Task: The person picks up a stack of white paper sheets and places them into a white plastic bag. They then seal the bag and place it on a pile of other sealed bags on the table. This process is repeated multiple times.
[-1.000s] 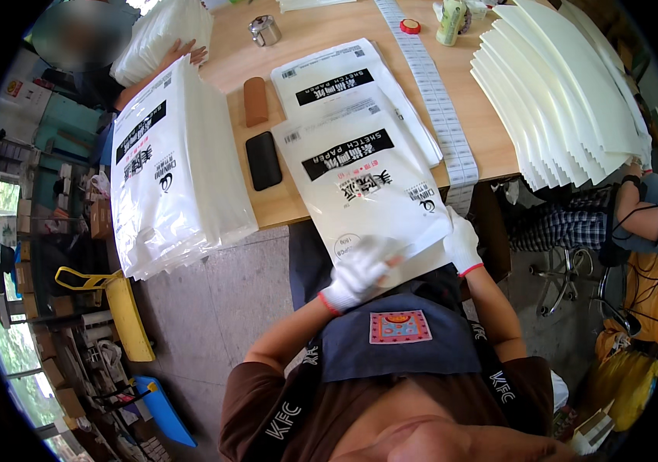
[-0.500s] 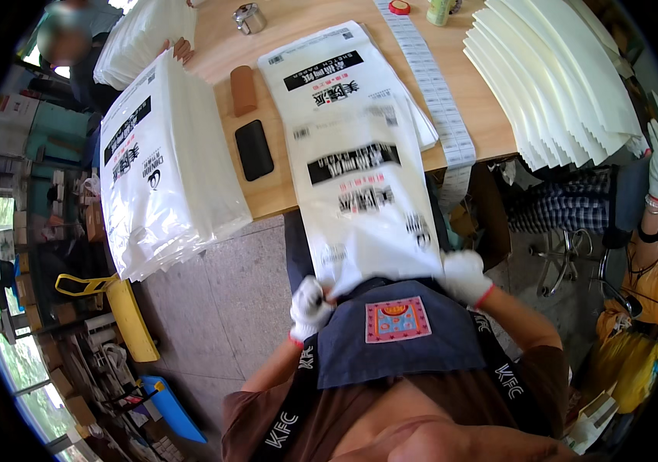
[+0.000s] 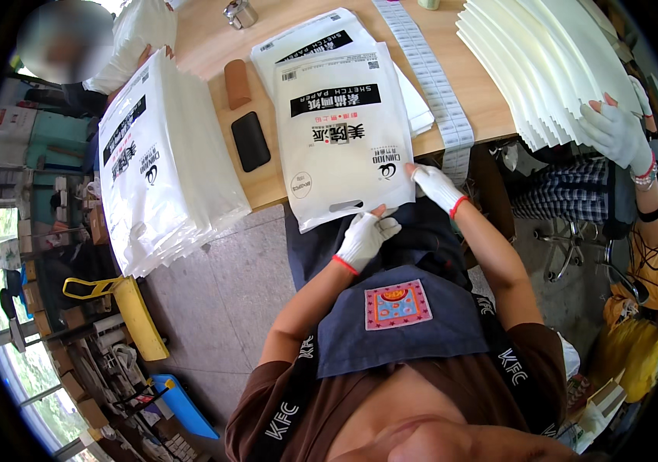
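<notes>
A clear plastic packet of white paper (image 3: 344, 165), printed black and red, lies over other packets (image 3: 298, 35) at the table's near edge. Its near end, with a handle slot, juts past the edge. My left hand (image 3: 367, 237), in a white glove with bare thumb and fingertip, is at that end. Its thumb tip meets the packet's edge while the other fingers are loosely bent and apart. At the near right corner my right hand (image 3: 438, 187), also gloved, grips the packet, thumb on top and fingers partly hidden.
To the left stands a thick pile of filled packets (image 3: 144, 177). A black phone (image 3: 250, 142), brown block (image 3: 237, 85) and metal pot (image 3: 240, 14) lie beyond. A label strip (image 3: 429, 81) runs rightward of the packets. Another person's gloved hand (image 3: 617, 135) touches fanned white sheets (image 3: 537, 69).
The packet has moved forward, away from my body, onto the others. My hands have moved forward too, the left one rightward along the near edge. At right, another person's hand has reached the sheets.
</notes>
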Demonstrator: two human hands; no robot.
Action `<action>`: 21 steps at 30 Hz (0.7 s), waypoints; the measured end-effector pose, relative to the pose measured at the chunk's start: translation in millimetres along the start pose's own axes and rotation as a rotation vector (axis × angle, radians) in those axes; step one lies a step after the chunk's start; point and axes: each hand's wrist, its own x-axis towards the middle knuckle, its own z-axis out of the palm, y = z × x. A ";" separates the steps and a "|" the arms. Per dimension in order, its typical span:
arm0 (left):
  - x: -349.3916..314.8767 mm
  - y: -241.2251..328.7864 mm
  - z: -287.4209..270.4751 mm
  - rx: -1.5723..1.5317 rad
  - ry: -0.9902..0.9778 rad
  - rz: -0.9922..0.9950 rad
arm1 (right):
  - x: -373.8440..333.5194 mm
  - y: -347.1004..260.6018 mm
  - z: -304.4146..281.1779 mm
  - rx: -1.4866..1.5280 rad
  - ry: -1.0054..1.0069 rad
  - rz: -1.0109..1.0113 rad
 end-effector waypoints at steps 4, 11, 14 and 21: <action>-4.1 -4.6 32.5 0.292 0.185 0.385 | -2.9 -27.2 28.7 0.340 -0.095 0.114; -38.4 24.8 41.8 0.514 -0.341 0.349 | -5.9 -57.8 33.5 0.672 -0.074 0.064; -78.8 44.0 63.2 0.798 -0.685 0.087 | 17.0 -48.4 12.6 0.604 0.008 0.047; -45.6 83.4 -66.8 0.690 0.599 0.764 | -26.8 -19.4 -44.6 0.549 -0.307 0.306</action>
